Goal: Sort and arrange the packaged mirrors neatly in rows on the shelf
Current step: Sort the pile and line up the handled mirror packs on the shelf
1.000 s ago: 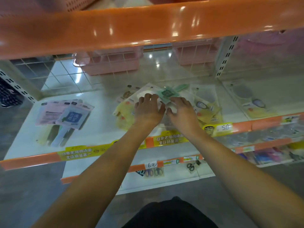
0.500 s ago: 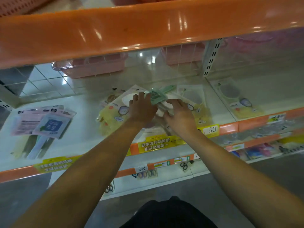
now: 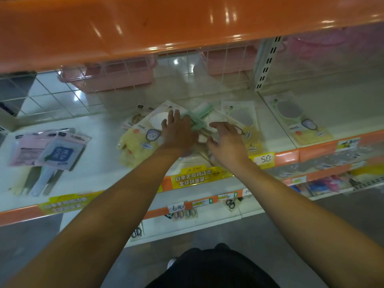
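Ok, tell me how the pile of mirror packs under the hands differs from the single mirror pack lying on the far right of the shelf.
The pile of mirror packs is jumbled, packs overlapping at different angles; the single mirror pack lies flat alone.
Both hands are at the pile, the left hand resting on it and the right hand spread just above it; the single pack is untouched.
The pile sits left of the shelf upright; the single pack sits right of it.
Both show yellow-bottomed card packaging.

Mirror packs (image 3: 145, 138) heaped on shelf (image 3: 99, 163)
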The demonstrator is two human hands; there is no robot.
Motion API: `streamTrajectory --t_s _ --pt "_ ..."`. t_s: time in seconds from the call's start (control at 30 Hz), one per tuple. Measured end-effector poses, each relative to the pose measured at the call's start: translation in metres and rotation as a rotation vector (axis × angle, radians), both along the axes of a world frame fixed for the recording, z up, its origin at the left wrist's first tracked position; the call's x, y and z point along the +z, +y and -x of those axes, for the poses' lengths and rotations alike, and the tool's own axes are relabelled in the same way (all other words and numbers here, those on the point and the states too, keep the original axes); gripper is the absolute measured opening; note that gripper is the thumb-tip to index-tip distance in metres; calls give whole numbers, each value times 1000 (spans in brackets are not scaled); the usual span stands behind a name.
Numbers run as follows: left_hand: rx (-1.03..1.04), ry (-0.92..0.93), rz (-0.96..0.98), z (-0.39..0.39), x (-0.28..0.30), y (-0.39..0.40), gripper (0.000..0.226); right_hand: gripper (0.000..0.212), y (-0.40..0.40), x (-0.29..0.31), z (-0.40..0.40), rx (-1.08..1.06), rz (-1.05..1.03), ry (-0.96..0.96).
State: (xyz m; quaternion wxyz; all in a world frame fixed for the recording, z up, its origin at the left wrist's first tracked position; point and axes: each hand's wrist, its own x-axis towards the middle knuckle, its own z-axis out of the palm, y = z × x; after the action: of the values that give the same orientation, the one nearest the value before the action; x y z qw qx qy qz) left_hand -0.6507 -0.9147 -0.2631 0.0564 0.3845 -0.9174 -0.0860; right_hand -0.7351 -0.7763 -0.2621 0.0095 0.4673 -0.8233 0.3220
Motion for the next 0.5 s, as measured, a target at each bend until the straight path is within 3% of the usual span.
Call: streamTrajectory --t_s 0.5 --pt "59 3 50 -10 3 13 68 38 1 3 -7 28 -10 -6"
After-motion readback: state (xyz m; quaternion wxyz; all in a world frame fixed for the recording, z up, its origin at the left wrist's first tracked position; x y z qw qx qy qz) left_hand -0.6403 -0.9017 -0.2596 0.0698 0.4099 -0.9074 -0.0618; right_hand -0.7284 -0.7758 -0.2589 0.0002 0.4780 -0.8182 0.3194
